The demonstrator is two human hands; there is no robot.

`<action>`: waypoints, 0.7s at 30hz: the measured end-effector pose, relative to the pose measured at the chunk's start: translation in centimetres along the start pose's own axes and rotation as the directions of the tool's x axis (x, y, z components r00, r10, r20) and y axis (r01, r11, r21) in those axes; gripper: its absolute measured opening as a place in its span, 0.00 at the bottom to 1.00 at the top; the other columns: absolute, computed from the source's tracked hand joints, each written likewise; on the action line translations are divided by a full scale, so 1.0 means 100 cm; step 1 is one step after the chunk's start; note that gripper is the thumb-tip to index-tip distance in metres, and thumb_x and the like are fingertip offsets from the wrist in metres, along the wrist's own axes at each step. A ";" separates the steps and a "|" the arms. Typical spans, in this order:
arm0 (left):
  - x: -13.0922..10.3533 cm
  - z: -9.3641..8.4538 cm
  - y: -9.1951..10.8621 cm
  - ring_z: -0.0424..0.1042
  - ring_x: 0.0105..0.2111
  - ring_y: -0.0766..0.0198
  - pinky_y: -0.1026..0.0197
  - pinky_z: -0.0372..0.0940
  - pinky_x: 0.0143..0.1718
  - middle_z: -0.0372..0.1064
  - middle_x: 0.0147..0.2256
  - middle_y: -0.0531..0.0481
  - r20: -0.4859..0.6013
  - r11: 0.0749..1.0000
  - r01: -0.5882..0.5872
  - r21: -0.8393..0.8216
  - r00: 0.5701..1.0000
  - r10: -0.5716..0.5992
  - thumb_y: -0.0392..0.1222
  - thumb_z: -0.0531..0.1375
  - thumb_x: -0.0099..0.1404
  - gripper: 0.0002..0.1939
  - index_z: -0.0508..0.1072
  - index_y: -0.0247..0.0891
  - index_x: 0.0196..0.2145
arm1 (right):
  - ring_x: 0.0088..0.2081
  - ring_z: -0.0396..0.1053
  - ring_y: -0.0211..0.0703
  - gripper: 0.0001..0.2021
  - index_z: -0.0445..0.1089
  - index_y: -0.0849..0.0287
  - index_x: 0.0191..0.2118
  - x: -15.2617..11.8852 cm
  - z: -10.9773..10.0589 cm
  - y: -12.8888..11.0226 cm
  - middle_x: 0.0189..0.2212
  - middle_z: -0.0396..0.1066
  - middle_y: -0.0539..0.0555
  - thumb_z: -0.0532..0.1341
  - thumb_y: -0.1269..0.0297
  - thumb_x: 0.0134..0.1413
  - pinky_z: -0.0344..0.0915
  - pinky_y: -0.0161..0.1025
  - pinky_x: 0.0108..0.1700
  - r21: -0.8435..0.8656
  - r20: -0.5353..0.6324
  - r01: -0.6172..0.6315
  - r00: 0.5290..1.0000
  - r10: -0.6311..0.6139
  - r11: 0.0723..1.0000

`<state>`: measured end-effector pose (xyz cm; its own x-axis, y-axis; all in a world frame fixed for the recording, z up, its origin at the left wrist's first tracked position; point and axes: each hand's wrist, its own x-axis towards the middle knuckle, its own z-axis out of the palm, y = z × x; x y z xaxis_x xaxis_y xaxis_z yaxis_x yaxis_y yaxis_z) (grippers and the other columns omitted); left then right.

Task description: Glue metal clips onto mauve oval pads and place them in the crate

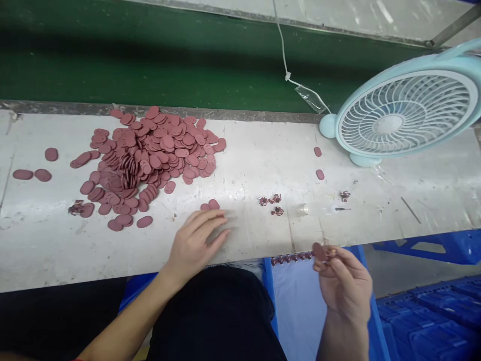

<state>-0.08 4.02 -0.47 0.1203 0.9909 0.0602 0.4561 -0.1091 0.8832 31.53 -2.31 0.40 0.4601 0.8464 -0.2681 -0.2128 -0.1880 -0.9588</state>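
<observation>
My left hand (197, 243) rests low over the white tabletop with its fingers stretched out and the thumb apart. Just beyond its fingertips lie two reddish-brown oval discs (214, 204), partly covered by the fingers. Over the front edge of the table, my right hand (347, 278) pinches one reddish-brown oval disc (319, 251). A small coppery piece shows beside that disc at the fingertips, too small to make out. A large heap of the same discs (169, 143) spreads to the left. Small tangled dark-red pieces (277, 211) lie between the hands, near a clear small bottle (319, 208) with a thin dark tip.
A light-blue fan (389, 123) stands at the back right, its cord (282, 45) running up. Below the table edge is a blue crate (379, 331) with a white lining (300, 306) and a row of small dark-red pieces (291, 258) along its rim. A thin stick (411, 209) lies at right.
</observation>
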 end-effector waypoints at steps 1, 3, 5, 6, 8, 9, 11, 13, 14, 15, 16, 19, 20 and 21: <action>0.004 -0.003 -0.007 0.70 0.52 0.45 0.46 0.63 0.55 0.77 0.50 0.44 0.029 0.989 -0.055 0.135 0.998 0.052 0.39 0.66 0.62 0.15 0.80 0.47 0.48 | 0.25 0.73 0.38 0.10 0.79 0.57 0.36 0.003 -0.022 0.004 0.30 0.75 0.52 0.73 0.63 0.44 0.74 0.35 0.25 -0.010 -0.085 0.034 0.996 -0.034 0.999; 0.009 -0.005 -0.018 0.69 0.50 0.44 0.46 0.63 0.53 0.77 0.48 0.44 0.116 0.933 -0.158 0.322 0.985 0.127 0.40 0.63 0.64 0.16 0.79 0.46 0.50 | 0.26 0.73 0.37 0.12 0.78 0.57 0.37 0.008 -0.065 0.014 0.31 0.74 0.51 0.73 0.63 0.43 0.73 0.35 0.26 -0.063 -0.272 0.078 0.958 -0.093 0.995; 0.012 -0.004 -0.022 0.70 0.47 0.45 0.46 0.62 0.51 0.76 0.47 0.43 0.189 0.878 -0.238 0.416 0.967 0.173 0.40 0.61 0.66 0.16 0.77 0.45 0.51 | 0.26 0.72 0.36 0.14 0.76 0.57 0.37 0.013 -0.101 0.029 0.31 0.73 0.49 0.73 0.61 0.42 0.72 0.35 0.27 -0.148 -0.391 0.074 0.912 -0.127 0.986; 0.013 -0.004 -0.021 0.70 0.46 0.45 0.47 0.62 0.51 0.76 0.47 0.42 0.217 0.858 -0.262 0.443 0.959 0.181 0.40 0.60 0.67 0.16 0.76 0.45 0.52 | 0.26 0.72 0.36 0.15 0.75 0.58 0.37 0.015 -0.118 0.037 0.30 0.73 0.49 0.73 0.60 0.41 0.72 0.35 0.27 -0.186 -0.427 0.063 0.894 -0.138 0.981; 0.015 -0.004 -0.019 0.70 0.45 0.45 0.47 0.62 0.49 0.75 0.46 0.42 0.248 0.834 -0.271 0.480 0.954 0.167 0.41 0.59 0.68 0.17 0.75 0.45 0.53 | 0.26 0.72 0.37 0.18 0.73 0.59 0.37 0.019 -0.146 0.055 0.30 0.73 0.49 0.73 0.57 0.42 0.73 0.37 0.28 -0.267 -0.472 0.023 0.869 -0.151 0.963; 0.016 -0.005 -0.017 0.70 0.44 0.45 0.47 0.62 0.47 0.75 0.46 0.42 0.250 0.829 -0.259 0.496 0.957 0.150 0.43 0.59 0.68 0.18 0.74 0.44 0.54 | 0.26 0.72 0.38 0.18 0.72 0.60 0.37 0.021 -0.158 0.064 0.30 0.73 0.50 0.73 0.55 0.43 0.74 0.38 0.28 -0.311 -0.483 -0.009 0.863 -0.150 0.950; 0.019 -0.007 -0.015 0.72 0.42 0.45 0.50 0.63 0.42 0.75 0.43 0.42 0.234 0.828 -0.218 0.517 0.966 0.108 0.46 0.60 0.67 0.18 0.73 0.44 0.54 | 0.28 0.73 0.39 0.17 0.71 0.62 0.39 0.026 -0.177 0.083 0.31 0.74 0.51 0.70 0.55 0.50 0.75 0.39 0.31 -0.401 -0.477 -0.098 0.871 -0.116 0.911; 0.021 -0.009 -0.013 0.73 0.38 0.49 0.54 0.62 0.36 0.75 0.38 0.46 0.224 0.839 -0.175 0.516 0.972 0.066 0.48 0.60 0.67 0.17 0.73 0.44 0.52 | 0.32 0.74 0.38 0.13 0.71 0.63 0.41 0.034 -0.191 0.101 0.35 0.74 0.52 0.66 0.57 0.59 0.75 0.39 0.35 -0.491 -0.447 -0.195 0.893 -0.054 0.849; 0.021 -0.010 -0.012 0.73 0.35 0.51 0.56 0.62 0.33 0.75 0.35 0.48 0.222 0.849 -0.167 0.502 0.973 0.060 0.49 0.60 0.67 0.15 0.74 0.45 0.50 | 0.34 0.74 0.38 0.12 0.71 0.64 0.43 0.038 -0.196 0.109 0.37 0.74 0.52 0.64 0.58 0.62 0.75 0.39 0.37 -0.536 -0.430 -0.235 0.903 -0.022 0.811; 0.020 -0.010 -0.011 0.73 0.32 0.54 0.58 0.61 0.32 0.74 0.34 0.49 0.226 0.864 -0.168 0.475 0.972 0.065 0.49 0.60 0.67 0.14 0.74 0.45 0.48 | 0.36 0.74 0.39 0.12 0.71 0.63 0.45 0.043 -0.200 0.116 0.39 0.74 0.53 0.62 0.59 0.64 0.75 0.40 0.38 -0.581 -0.414 -0.268 0.910 0.005 0.768; 0.019 -0.011 -0.011 0.73 0.31 0.56 0.58 0.61 0.32 0.74 0.33 0.50 0.229 0.884 -0.175 0.433 0.970 0.080 0.49 0.61 0.66 0.13 0.75 0.45 0.46 | 0.38 0.74 0.40 0.12 0.71 0.63 0.46 0.048 -0.204 0.122 0.41 0.74 0.53 0.62 0.59 0.64 0.74 0.41 0.40 -0.624 -0.400 -0.293 0.916 0.026 0.724; 0.014 -0.012 -0.006 0.72 0.31 0.60 0.60 0.65 0.34 0.74 0.34 0.51 0.232 0.965 -0.144 0.221 0.968 0.092 0.47 0.64 0.64 0.09 0.76 0.45 0.42 | 0.43 0.74 0.44 0.14 0.71 0.62 0.50 0.068 -0.213 0.135 0.46 0.73 0.55 0.62 0.59 0.64 0.74 0.46 0.46 -0.733 -0.373 -0.329 0.926 0.053 0.595; 0.012 -0.013 -0.003 0.72 0.31 0.60 0.61 0.65 0.34 0.74 0.34 0.51 0.235 0.987 -0.096 0.127 0.970 0.064 0.45 0.65 0.63 0.08 0.76 0.45 0.41 | 0.45 0.73 0.44 0.14 0.70 0.61 0.50 0.074 -0.216 0.138 0.48 0.73 0.56 0.62 0.58 0.65 0.74 0.47 0.47 -0.762 -0.365 -0.332 0.929 0.055 0.556; 0.010 -0.013 0.000 0.71 0.31 0.61 0.62 0.65 0.33 0.74 0.35 0.51 0.238 0.999 -0.030 0.034 0.971 0.021 0.44 0.65 0.63 0.07 0.76 0.44 0.40 | 0.46 0.73 0.45 0.14 0.70 0.61 0.51 0.081 -0.218 0.140 0.49 0.72 0.56 0.61 0.58 0.65 0.73 0.48 0.48 -0.788 -0.357 -0.333 0.932 0.056 0.518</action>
<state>-1.11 5.12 0.15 0.3362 0.9412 -0.0336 0.4818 -0.1413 0.8648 51.09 -8.99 -17.22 0.7249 0.6006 -0.3374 0.4158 -0.7720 -0.4808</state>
